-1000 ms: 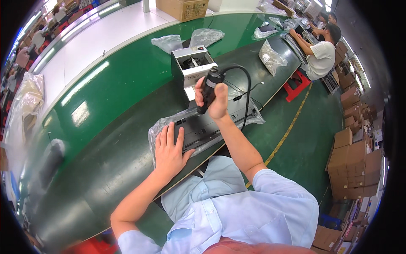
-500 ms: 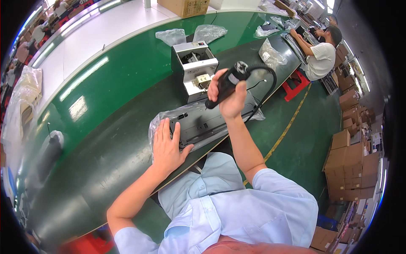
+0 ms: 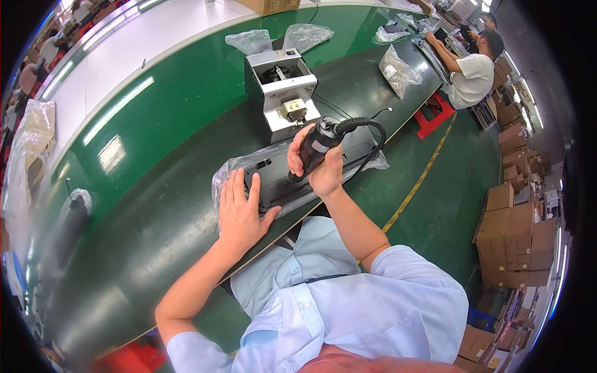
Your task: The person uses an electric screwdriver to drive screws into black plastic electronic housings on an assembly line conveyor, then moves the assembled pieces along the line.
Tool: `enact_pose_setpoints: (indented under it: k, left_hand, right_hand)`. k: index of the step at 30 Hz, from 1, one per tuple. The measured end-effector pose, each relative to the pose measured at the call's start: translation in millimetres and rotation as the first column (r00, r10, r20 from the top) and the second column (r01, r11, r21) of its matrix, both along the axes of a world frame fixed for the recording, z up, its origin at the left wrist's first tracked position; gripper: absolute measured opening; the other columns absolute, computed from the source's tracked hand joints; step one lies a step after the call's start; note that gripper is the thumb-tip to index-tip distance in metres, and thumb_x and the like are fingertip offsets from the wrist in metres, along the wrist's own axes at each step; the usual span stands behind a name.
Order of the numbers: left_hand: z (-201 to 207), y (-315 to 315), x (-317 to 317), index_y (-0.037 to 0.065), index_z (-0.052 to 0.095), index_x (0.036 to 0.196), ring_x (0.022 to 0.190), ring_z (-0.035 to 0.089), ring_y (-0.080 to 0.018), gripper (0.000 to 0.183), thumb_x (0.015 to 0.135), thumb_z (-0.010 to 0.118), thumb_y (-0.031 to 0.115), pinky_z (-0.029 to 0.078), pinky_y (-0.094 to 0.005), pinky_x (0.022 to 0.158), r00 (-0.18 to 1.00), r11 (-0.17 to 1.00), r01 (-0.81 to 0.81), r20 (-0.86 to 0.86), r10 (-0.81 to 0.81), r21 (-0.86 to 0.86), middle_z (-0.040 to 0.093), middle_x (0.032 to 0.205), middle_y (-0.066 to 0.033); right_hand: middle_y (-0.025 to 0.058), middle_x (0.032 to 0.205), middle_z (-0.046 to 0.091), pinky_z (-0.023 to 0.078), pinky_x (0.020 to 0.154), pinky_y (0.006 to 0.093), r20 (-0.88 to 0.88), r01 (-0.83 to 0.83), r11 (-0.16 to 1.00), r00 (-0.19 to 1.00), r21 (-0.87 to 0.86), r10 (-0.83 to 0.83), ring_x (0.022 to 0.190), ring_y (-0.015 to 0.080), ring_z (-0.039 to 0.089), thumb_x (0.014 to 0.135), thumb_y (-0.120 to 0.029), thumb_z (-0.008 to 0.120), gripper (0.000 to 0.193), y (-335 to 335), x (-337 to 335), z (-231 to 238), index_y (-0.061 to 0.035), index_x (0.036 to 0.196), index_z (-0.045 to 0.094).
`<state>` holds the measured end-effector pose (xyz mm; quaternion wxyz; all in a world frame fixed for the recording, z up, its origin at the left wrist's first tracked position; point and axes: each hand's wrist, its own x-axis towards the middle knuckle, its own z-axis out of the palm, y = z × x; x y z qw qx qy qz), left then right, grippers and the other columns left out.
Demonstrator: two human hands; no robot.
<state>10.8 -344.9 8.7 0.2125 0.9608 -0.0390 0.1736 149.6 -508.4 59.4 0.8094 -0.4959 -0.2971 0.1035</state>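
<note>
Fingers (image 3: 239, 186) slightly spread, your left hand (image 3: 239, 217) steadies the slotted black panel (image 3: 273, 180) at nine o'clock, atop clear plastic (image 3: 221, 178); your right hand (image 3: 323, 174) wraps the electric screwdriver (image 3: 316, 146), nose down mid-panel. Work's under way; what's finished or left there, can't tell. Open-topped machine (image 3: 283, 87), eleven o'clock!

I count two bare hands: one left hand (image 3: 239, 208) and one right hand (image 3: 320, 165). There is one black power driver (image 3: 318, 142) with one black cable (image 3: 384, 132), one dark panel (image 3: 273, 183) on one clear wrapper (image 3: 222, 177), and one grey-and-black machine (image 3: 292, 90). Behind the machine are two clear bags (image 3: 308, 37); farther right, one whitish bag (image 3: 398, 71). At upper right, one red stool (image 3: 435, 118) and two co-workers (image 3: 476, 71) show, plus one yellow floor line (image 3: 423, 180).
</note>
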Motion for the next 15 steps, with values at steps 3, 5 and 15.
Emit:
enact_pose_setpoints:
  k: [3, 5, 15]
  left_hand:
    - [0.4, 1.0, -0.9, 0.000, 0.052, 0.144, 0.138, 0.042, -0.0496, 0.083, 0.079, 0.085, 0.039, 0.035, -0.0564, 0.114, 1.000, 1.000, -0.007, 0.003, 0.007, 0.003, 0.043, 0.149, -0.0316]
    - [0.1, -0.1, -1.2, 0.000, 0.053, 0.142, 0.137, 0.043, -0.0496, 0.081, 0.080, 0.084, 0.039, 0.035, -0.0565, 0.114, 1.000, 1.000, -0.003, 0.011, 0.002, 0.002, 0.044, 0.148, -0.0315]
    - [-2.8, 0.2, -6.3, -0.005, 0.055, 0.137, 0.141, 0.041, -0.0481, 0.077, 0.081, 0.082, 0.039, 0.030, -0.0564, 0.118, 1.000, 1.000, 0.013, 0.002, -0.013, -0.009, 0.045, 0.149, -0.0332]
  right_hand:
    - [0.0075, 0.066, 0.057, 0.041, 0.050, 0.0258, -0.008, -0.029, 1.000, 1.000, -0.005, 0.029, 0.055, 0.0127, 0.053, 0.086, -0.082, 0.058, 0.087, 1.1, -3.5, 4.7, 0.0042, 0.099, 0.059]
    - [0.0081, 0.067, 0.058, 0.042, 0.050, 0.0256, -0.018, -0.037, 0.999, 0.999, 0.018, 0.037, 0.055, 0.0128, 0.054, 0.085, -0.082, 0.060, 0.088, 0.9, -1.1, 11.4, 0.0044, 0.102, 0.060]
    - [0.0071, 0.067, 0.055, 0.044, 0.056, 0.0341, 0.216, 0.257, 0.963, 0.939, 0.082, -0.269, 0.055, 0.0180, 0.052, 0.091, -0.079, 0.052, 0.085, 22.4, 85.4, 40.8, 0.0038, 0.106, 0.057]
